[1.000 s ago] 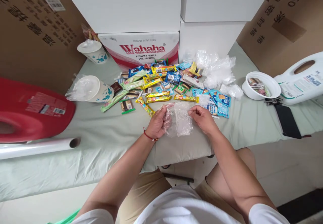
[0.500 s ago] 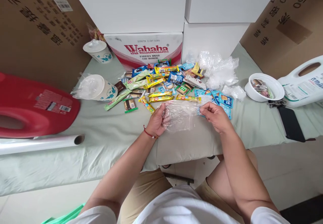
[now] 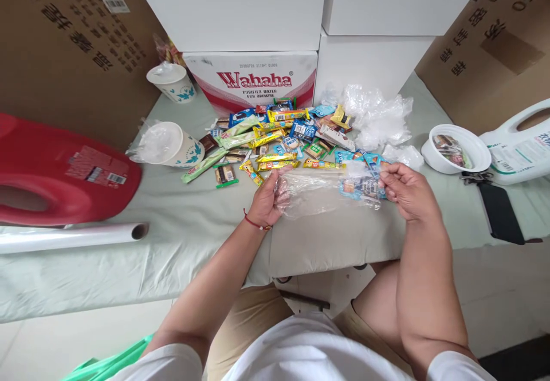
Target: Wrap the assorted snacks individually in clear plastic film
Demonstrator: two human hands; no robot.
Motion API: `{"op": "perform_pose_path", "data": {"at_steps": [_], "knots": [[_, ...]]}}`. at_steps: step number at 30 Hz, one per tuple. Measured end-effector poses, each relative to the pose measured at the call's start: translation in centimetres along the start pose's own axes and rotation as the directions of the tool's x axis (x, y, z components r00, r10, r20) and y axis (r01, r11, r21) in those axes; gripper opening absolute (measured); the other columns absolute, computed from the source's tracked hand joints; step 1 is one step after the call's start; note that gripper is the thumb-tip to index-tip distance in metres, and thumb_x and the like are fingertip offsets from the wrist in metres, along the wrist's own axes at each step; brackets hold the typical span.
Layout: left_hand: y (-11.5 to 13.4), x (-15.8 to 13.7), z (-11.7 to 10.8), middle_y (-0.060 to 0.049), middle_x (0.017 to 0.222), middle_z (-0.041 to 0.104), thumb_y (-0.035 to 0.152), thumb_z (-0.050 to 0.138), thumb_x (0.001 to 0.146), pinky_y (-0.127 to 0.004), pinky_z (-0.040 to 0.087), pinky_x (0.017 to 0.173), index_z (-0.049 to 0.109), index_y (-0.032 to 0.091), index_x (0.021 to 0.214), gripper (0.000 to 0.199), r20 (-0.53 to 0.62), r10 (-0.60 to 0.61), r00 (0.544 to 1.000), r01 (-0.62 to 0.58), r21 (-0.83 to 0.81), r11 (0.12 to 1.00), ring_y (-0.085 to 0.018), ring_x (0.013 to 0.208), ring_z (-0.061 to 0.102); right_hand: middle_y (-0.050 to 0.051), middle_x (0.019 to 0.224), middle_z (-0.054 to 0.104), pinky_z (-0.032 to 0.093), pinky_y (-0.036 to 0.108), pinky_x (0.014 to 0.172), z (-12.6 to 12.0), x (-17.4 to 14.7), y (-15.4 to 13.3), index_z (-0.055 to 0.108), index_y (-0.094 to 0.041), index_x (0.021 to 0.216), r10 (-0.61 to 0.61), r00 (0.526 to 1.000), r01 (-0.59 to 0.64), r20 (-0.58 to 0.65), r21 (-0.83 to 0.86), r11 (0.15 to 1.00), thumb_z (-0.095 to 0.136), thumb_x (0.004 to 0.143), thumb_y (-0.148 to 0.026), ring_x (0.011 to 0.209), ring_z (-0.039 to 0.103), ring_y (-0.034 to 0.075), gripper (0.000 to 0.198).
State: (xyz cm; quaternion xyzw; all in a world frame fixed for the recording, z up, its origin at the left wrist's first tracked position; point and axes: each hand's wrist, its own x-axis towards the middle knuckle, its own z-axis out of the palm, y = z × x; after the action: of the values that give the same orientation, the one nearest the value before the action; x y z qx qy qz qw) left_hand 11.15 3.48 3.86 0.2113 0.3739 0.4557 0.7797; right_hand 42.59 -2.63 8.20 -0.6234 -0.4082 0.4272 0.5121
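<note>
Between my hands a clear plastic bag (image 3: 318, 192) is stretched above the table's front part. My left hand (image 3: 267, 200), with a red string bracelet at the wrist, is closed on the bag's left end. At the other end, my right hand (image 3: 406, 189) pinches the plastic between thumb and fingers. Blue snack packets (image 3: 354, 186) show through and behind the bag. Just beyond lies a heap of wrapped snacks: yellow bars (image 3: 278, 158), green stick packs (image 3: 238, 132) and a dark blue packet (image 3: 303, 130).
Crumpled clear bags (image 3: 378, 117) lie right of the heap. Two paper cups (image 3: 189, 147) stand left, near a red jug (image 3: 73, 169) and a plastic film roll (image 3: 77, 236). Rightward are a white bowl (image 3: 433, 157), a white bottle (image 3: 522, 146) and a phone (image 3: 501, 212). A Wahaha carton (image 3: 258, 83) stands behind.
My right hand has moved to the right, drawing the clear bag out wider. My left hand keeps its hold in nearly the same place. The view has shifted slightly.
</note>
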Motion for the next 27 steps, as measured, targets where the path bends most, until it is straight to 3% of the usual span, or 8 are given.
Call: {"op": "perform_pose_path", "data": {"at_steps": [4, 7, 10, 12, 14, 17, 22, 27], "knots": [[-0.5, 0.0, -0.1, 0.010, 0.057, 0.044, 0.055, 0.087, 0.079, -0.015, 0.019, 0.035, 0.072, 0.018, 0.109, 0.050, 0.017, -0.017, 1.000, 0.017, 0.017, 1.000, -0.003, 0.039, 0.030, 0.000, 0.068, 0.060, 0.033, 0.027, 0.050, -1.4, 0.3, 0.0, 0.065, -0.021, 0.084, -0.119, 0.974, 0.069, -0.191, -0.251, 0.966, 0.081, 0.076, -0.051, 0.054, 0.043, 0.012, 0.035], [-0.9, -0.1, 0.3, 0.010, 0.058, 0.046, 0.055, 0.086, 0.080, -0.015, 0.019, 0.035, 0.071, 0.018, 0.109, 0.050, 0.005, -0.034, 0.999, 0.034, 0.013, 0.999, -0.003, 0.039, 0.031, 0.005, 0.082, 0.065, 0.046, 0.033, 0.066, 1.5, -1.3, 0.1, 0.066, -0.021, 0.089, -0.450, 0.796, 0.214, -0.405, -0.507, 0.835, 0.071, 0.090, -0.048, 0.070, 0.054, 0.018, 0.027], [-1.2, 0.0, 0.5, 0.010, 0.057, 0.046, 0.055, 0.085, 0.081, -0.016, 0.020, 0.035, 0.069, 0.018, 0.102, 0.046, 0.015, -0.022, 1.000, 0.022, -0.014, 1.000, -0.003, 0.039, 0.032, 0.007, 0.089, 0.068, 0.049, 0.038, 0.079, 6.9, -4.3, 1.3, 0.069, -0.025, 0.096, -0.639, 0.769, 0.517, -0.019, -0.569, 0.640, 0.059, 0.103, -0.042, 0.080, 0.059, 0.022, 0.021], [-1.4, 0.2, 0.4, 0.010, 0.056, 0.045, 0.056, 0.084, 0.082, -0.016, 0.020, 0.035, 0.066, 0.019, 0.096, 0.044, 0.027, -0.015, 1.000, 0.016, -0.026, 1.000, -0.004, 0.039, 0.033, 0.009, 0.098, 0.071, 0.049, 0.042, 0.088, 10.4, -6.2, 2.8, 0.072, -0.026, 0.107, -0.642, 0.666, 0.733, 0.380, -0.495, 0.467, 0.065, 0.101, -0.044, 0.091, 0.060, 0.025, 0.020], [-1.6, 0.3, 0.2, 0.010, 0.057, 0.045, 0.057, 0.081, 0.084, -0.017, 0.019, 0.034, 0.064, 0.019, 0.091, 0.043, 0.021, -0.016, 1.000, 0.017, -0.029, 0.999, -0.004, 0.038, 0.033, 0.012, 0.110, 0.071, 0.047, 0.046, 0.091, 12.9, -7.3, 4.4, 0.073, -0.026, 0.120, -0.570, 0.600, 0.798, 0.562, -0.477, 0.369, 0.067, 0.100, -0.045, 0.100, 0.059, 0.028, 0.028], [-1.7, 0.4, 0.1, 0.009, 0.056, 0.047, 0.057, 0.076, 0.089, -0.018, 0.021, 0.035, 0.061, 0.019, 0.085, 0.041, 0.014, -0.032, 0.999, 0.033, -0.055, 0.998, -0.005, 0.038, 0.032, 0.011, 0.110, 0.072, 0.045, 0.046, 0.088, 14.3, -7.1, 5.6, 0.075, -0.026, 0.114, -0.519, 0.657, 0.751, 0.546, -0.534, 0.389, 0.057, 0.105, -0.034, 0.099, 0.056, 0.028, 0.022], [-0.8, -0.5, 0.6, 0.002, 0.069, 0.063, 0.058, 0.067, 0.096, -0.023, 0.044, 0.049, 0.068, 0.017, 0.100, 0.041, 0.073, 0.008, 0.997, 0.004, -0.170, 0.985, -0.011, 0.053, 0.055, 0.007, 0.091, 0.068, 0.045, 0.041, 0.085, 13.7, -6.1, 3.9, 0.072, -0.023, 0.092, -0.491, 0.777, 0.624, 0.394, -0.376, 0.685, 0.057, 0.103, -0.034, 0.090, 0.055, 0.024, 0.021], [-1.0, -3.2, 0.2, -0.001, 0.087, 0.069, 0.049, 0.077, 0.088, -0.026, 0.051, 0.064, 0.067, 0.019, 0.103, 0.036, 0.034, 0.080, 0.996, -0.073, -0.158, 0.985, -0.013, 0.073, 0.065, -0.001, 0.074, 0.061, 0.040, 0.030, 0.065, 13.2, -8.4, 2.6, 0.067, -0.023, 0.085, -0.181, 0.965, 0.197, 0.192, -0.069, 0.978, 0.069, 0.091, -0.048, 0.068, 0.049, 0.016, 0.026]]}}
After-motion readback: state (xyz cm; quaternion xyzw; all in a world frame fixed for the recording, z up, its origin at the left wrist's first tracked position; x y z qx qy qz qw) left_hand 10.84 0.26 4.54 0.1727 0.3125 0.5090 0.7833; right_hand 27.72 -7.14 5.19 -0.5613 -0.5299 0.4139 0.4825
